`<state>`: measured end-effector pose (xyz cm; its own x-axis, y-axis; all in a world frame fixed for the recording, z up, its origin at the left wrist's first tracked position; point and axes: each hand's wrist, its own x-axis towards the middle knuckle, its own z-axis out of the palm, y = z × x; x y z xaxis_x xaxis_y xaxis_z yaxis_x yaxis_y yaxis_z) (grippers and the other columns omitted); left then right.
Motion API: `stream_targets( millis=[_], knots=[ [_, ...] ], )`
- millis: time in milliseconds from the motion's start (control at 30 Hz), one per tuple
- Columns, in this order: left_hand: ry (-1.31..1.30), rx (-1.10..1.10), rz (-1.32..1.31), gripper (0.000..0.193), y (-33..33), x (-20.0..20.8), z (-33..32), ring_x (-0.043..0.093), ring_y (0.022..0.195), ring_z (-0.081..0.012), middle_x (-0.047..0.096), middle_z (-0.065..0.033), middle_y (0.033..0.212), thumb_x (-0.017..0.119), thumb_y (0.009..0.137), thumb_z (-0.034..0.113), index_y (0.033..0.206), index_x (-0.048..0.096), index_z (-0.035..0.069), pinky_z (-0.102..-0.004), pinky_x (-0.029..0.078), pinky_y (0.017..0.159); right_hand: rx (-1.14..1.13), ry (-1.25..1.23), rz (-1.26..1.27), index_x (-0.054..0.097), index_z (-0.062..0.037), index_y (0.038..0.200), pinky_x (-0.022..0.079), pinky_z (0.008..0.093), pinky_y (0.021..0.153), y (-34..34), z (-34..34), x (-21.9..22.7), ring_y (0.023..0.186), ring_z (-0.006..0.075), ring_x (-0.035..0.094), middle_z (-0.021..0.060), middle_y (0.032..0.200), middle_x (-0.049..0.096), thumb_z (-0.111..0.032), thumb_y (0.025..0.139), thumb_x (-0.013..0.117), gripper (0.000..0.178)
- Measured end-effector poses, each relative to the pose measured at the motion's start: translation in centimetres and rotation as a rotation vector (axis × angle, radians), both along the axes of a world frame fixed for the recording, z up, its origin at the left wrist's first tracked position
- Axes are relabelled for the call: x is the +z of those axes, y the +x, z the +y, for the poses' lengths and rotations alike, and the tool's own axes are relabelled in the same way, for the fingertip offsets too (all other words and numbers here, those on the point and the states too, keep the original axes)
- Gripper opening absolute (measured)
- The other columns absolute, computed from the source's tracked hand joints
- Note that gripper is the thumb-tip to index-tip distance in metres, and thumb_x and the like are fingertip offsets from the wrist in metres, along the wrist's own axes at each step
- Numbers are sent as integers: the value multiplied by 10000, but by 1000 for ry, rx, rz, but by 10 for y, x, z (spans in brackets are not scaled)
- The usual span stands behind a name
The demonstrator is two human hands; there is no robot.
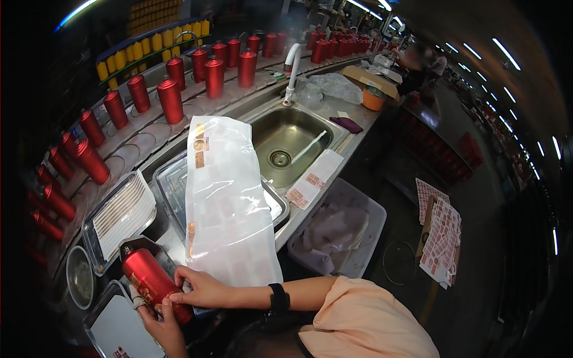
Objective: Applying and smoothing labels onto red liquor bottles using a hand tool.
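At the lower left, a red metallic bottle (154, 277) with gold print on its side lies tilted, its dark neck pointing up and left. My left hand (160, 325) grips its lower part, fingers wrapped around the near side. A whitish wrap shows on a finger of that hand. From the right, my right hand (200, 287) reaches over the bottle, with bent fingers and thumb pressed on its printed surface. Whether a thin film lies under the fingertips, I cannot tell. A dark tray (156, 246) is partly hidden behind the bottle. A long white translucent sheet (230, 197) with gold-brown prints lies beside my right hand.
Red bottles (170, 98) stand along a curved conveyor (140, 143). A steel sink (268, 128) with a white faucet (292, 65) lies beyond the sheet. Nearby are a tray of white strips (125, 209), a round metal bowl (79, 277), a plastic bin (373, 224) and printed sheets (441, 238).
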<state>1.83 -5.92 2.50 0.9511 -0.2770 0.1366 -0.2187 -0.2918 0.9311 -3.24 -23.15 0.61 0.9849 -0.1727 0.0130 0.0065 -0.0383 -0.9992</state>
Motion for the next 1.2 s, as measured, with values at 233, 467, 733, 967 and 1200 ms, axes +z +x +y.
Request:
stream_targets(
  millis=[233,467,733,967,1200],
  knots=[
    [-24,47,-9,610,-9,13,-12,619,1074,-198,574,-167,1298,631,956,100,1475,344,-38,-304,505,916,-27,38,-22,493,-83,1002,411,305,607,3,0,-11,671,123,472,28,832,554,-314,885,721,344],
    [-78,15,29,631,-5,8,-9,608,1050,-168,583,-148,1277,619,960,97,1503,322,-23,-287,496,903,-38,-43,6,493,-67,928,411,305,620,12,-1,-12,695,125,470,27,784,517,-406,872,739,423],
    [-69,29,65,681,-5,11,4,585,1131,-197,572,-161,1309,670,910,107,1489,344,-45,-331,468,980,-8,-66,85,511,-63,977,430,318,652,10,8,-2,725,130,482,39,840,527,-394,875,747,418],
    [6,-87,76,755,-7,29,-5,597,1136,-198,573,-175,1311,669,906,114,1528,270,-43,-319,480,965,-32,-46,61,489,-55,1049,456,341,606,-4,-1,0,662,165,524,70,761,550,-400,822,790,510],
    [-39,-79,58,759,-3,18,5,592,1167,-264,563,-238,1313,641,925,161,1528,241,-66,-355,461,990,13,28,141,491,-51,1036,422,183,583,-3,-1,19,683,28,489,8,876,549,-272,832,820,445]
  ],
)
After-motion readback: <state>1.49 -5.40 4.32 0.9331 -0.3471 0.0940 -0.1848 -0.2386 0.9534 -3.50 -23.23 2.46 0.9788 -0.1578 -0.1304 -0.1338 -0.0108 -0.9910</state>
